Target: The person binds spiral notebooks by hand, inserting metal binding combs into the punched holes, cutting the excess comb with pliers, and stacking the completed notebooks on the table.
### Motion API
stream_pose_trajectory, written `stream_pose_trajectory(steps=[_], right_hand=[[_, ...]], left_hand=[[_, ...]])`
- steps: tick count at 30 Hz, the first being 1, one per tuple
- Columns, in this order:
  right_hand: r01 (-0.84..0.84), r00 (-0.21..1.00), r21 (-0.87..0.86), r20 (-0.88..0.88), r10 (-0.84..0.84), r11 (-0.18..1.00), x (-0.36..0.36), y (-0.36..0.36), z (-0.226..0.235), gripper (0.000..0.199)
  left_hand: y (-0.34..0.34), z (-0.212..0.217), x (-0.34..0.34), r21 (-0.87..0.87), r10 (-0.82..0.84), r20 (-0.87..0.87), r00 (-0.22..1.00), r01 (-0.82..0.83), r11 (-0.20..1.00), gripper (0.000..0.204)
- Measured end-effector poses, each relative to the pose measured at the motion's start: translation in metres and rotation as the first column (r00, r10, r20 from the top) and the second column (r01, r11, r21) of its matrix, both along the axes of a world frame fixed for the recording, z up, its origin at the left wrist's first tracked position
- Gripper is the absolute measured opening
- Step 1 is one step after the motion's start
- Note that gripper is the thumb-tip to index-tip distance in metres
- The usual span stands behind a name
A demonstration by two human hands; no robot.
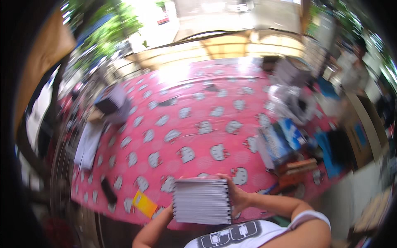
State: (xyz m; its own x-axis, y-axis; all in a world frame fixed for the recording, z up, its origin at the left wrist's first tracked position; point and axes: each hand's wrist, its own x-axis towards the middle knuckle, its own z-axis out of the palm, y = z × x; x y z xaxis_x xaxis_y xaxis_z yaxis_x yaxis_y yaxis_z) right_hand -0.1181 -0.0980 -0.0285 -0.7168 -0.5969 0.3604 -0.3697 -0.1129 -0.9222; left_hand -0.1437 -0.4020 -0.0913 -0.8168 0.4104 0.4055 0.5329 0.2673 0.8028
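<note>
A wide counter (pixel 198 107) under a pink cloth printed with white cartoon cat faces fills the middle of the head view. At its right end sits a jumble of clear plastic bags (pixel 291 101), blue-covered books (pixel 281 142) and a brown wooden piece (pixel 297 171); at the left, white papers (pixel 89 144) and a dark box (pixel 109 105). Near the front edge lie a black bar-shaped object (pixel 108 190) and a yellow card (pixel 144 203).

Held just above that front edge, close to the chest, is a thick stack of spiral-bound notebooks (pixel 202 200), page edges facing the camera. The right hand (pixel 237 194) is closed on the stack's right side, fingers wrapped over the wire binding. The left hand (pixel 167 213) is mostly hidden beneath the lower left corner; it seems to support the stack from below, though its grip cannot be made out through the blur.

A stack this heavy is best kept level, one palm flat underneath and the other squeezing the bound side so nothing fans out.
</note>
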Motion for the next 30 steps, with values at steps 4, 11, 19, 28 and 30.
stream_pose_trajectory(steps=[4, 11, 19, 28, 30], right_hand=[[0.134, 0.94, 0.059, -0.322, -0.108, 0.989, 0.007, -0.013, -0.029, 0.156], [0.135, 0.984, 0.115, -0.13, -0.12, 0.984, 0.012, -0.049, -0.031, 0.127], [0.384, 0.73, -0.097, 0.641, -0.238, 0.918, 0.008, -0.146, 0.001, 0.096], [0.618, 0.629, -0.252, 0.726, -0.277, 0.744, -0.178, -0.292, 0.029, 0.056], [0.58, 0.65, -0.264, 0.72, -0.242, 0.771, -0.232, -0.303, 0.029, 0.054]], left_hand=[[-0.012, -0.005, 0.009, 0.07, -0.151, -0.014, 0.988, 0.151, 0.986, 0.129], [-0.007, 0.024, 0.01, 0.252, -0.348, -0.039, 0.937, 0.346, 0.904, 0.132], [-0.098, 0.07, -0.02, 0.492, -0.391, 0.609, 0.69, 0.057, 0.869, 0.105], [-0.207, 0.111, -0.19, 0.448, -0.345, 0.852, 0.393, -0.209, 0.869, 0.051], [-0.222, 0.116, -0.24, 0.447, -0.373, 0.862, 0.343, -0.168, 0.878, 0.052]])
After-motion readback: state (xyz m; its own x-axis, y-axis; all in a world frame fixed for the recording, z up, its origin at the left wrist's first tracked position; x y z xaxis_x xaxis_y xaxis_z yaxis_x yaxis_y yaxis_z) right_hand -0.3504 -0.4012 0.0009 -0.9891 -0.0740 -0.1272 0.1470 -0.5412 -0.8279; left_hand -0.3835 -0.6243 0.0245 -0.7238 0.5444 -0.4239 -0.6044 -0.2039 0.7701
